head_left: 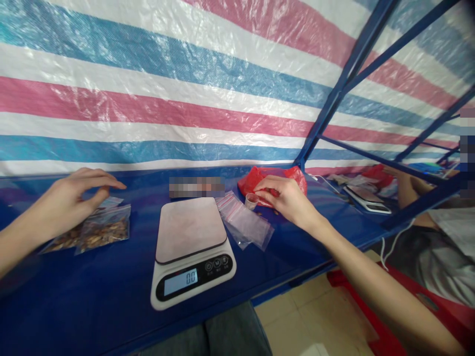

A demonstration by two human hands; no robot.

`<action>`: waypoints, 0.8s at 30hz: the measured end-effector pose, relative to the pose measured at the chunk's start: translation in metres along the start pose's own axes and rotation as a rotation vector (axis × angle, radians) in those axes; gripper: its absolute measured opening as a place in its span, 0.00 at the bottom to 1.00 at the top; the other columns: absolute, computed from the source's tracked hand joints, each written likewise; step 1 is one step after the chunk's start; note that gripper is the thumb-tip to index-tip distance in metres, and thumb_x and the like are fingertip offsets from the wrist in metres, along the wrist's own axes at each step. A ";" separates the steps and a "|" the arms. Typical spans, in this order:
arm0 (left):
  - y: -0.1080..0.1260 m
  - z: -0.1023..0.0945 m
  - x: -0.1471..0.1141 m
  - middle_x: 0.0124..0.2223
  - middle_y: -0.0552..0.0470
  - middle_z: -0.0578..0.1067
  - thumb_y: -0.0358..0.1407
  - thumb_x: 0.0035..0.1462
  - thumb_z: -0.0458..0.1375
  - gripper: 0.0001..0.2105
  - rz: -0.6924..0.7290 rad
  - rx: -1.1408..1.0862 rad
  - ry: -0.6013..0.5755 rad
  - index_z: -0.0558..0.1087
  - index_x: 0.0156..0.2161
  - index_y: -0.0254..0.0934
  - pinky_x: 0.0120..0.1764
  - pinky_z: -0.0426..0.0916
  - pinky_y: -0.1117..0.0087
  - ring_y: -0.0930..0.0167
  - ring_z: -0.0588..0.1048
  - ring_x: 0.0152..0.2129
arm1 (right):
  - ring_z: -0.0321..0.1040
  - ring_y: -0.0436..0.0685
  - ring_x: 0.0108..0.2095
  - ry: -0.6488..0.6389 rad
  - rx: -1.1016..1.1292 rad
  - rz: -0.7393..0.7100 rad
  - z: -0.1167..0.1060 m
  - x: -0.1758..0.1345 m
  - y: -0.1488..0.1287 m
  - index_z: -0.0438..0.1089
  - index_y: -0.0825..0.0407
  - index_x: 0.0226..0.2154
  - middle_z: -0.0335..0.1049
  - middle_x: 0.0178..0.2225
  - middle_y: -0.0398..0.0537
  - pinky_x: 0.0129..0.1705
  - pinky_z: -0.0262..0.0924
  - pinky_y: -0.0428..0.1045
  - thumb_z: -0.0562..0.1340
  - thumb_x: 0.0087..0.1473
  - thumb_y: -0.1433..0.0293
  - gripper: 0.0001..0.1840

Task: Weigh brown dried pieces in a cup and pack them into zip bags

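Observation:
My left hand (83, 195) hovers over zip bags of brown dried pieces (104, 230), its fingers curved and the thumb apart from them, with nothing held. At the right, my right hand (287, 198) pinches the rim of a small clear cup (251, 201), in front of an open red plastic bag (260, 175). Flat, clear zip bags (247, 222) with red-striped tops lie fanned out beside the cup. Between my hands stands a white kitchen scale (191, 232); its display (180, 282) reads 0.0 and its plate is bare.
A blurred-out item (197, 187) lies behind the scale on the blue tabletop (111, 291). Blue metal bars (334, 99) rise at the right before a striped sheet. Beyond them are another scale (367, 199) and a person in a grey top (451, 232). A few brown bits lie near the red bag.

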State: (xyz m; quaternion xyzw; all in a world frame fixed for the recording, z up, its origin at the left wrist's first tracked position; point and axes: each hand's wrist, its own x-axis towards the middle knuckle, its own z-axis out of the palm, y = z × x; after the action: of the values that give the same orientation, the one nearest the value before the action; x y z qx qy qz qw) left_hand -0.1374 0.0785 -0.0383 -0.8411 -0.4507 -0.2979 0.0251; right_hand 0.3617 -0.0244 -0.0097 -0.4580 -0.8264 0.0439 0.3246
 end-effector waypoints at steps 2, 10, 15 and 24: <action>0.002 -0.001 0.000 0.43 0.44 0.84 0.48 0.59 0.51 0.17 -0.008 -0.002 -0.011 0.81 0.38 0.44 0.55 0.72 0.46 0.52 0.80 0.45 | 0.78 0.58 0.38 -0.020 -0.076 0.024 -0.002 -0.008 0.006 0.81 0.51 0.38 0.82 0.39 0.51 0.42 0.68 0.52 0.64 0.69 0.71 0.09; 0.001 0.000 0.000 0.42 0.46 0.84 0.48 0.58 0.53 0.15 -0.036 -0.026 -0.044 0.80 0.38 0.46 0.56 0.72 0.47 0.52 0.80 0.45 | 0.81 0.61 0.45 -0.336 -0.261 0.089 0.008 -0.034 0.011 0.81 0.49 0.45 0.84 0.46 0.52 0.47 0.69 0.53 0.63 0.69 0.71 0.09; 0.000 0.000 0.000 0.43 0.45 0.84 0.48 0.59 0.53 0.16 -0.016 -0.018 -0.051 0.80 0.38 0.45 0.56 0.71 0.47 0.52 0.80 0.45 | 0.80 0.60 0.44 -0.206 -0.191 0.051 0.000 -0.021 0.004 0.81 0.49 0.41 0.84 0.43 0.51 0.47 0.68 0.53 0.63 0.69 0.71 0.09; -0.004 0.002 -0.001 0.42 0.45 0.84 0.49 0.58 0.53 0.16 -0.022 -0.003 -0.041 0.81 0.38 0.45 0.54 0.72 0.47 0.51 0.80 0.44 | 0.79 0.57 0.36 -0.041 -0.062 0.121 -0.003 -0.016 0.012 0.81 0.50 0.41 0.84 0.40 0.49 0.39 0.67 0.51 0.63 0.67 0.69 0.09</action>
State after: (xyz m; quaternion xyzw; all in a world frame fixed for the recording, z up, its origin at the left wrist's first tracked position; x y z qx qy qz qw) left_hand -0.1399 0.0807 -0.0411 -0.8421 -0.4599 -0.2815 0.0111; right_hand 0.3777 -0.0310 -0.0196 -0.5159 -0.8047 0.0472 0.2899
